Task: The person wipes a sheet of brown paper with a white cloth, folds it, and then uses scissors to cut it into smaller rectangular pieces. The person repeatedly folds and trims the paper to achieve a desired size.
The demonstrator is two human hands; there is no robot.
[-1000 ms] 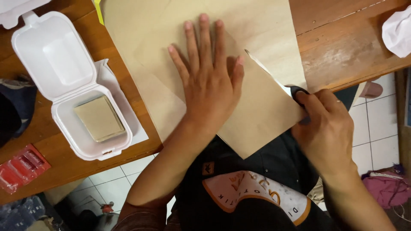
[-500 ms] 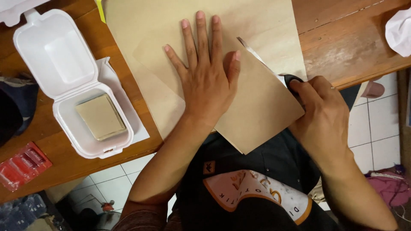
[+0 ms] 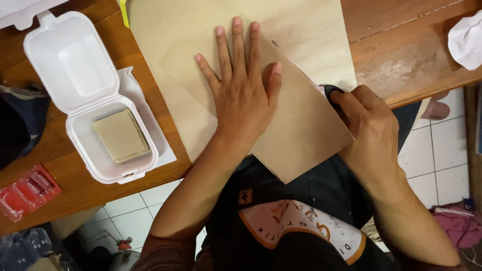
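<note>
Since a moment ago: right hand (image 3: 369, 120) advanced up the brown paper sheet (image 3: 296, 135) toward 11 o'clock, fist clamped on a dark-handled cutter (image 3: 332, 91); slit longer. Left hand (image 3: 243, 93) flat, fingers spread, pinning the sheet at the worktop (image 3: 401, 55) edge, corner overhanging at 6 o'clock. Open foam box (image 3: 85, 95) at 9 o'clock; bare wood at 2 o'clock.

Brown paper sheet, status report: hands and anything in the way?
Left hand flat on brown paper sheet. Right hand grips black-handled cutter at sheet's edge. Cut path unobstructed.
</note>
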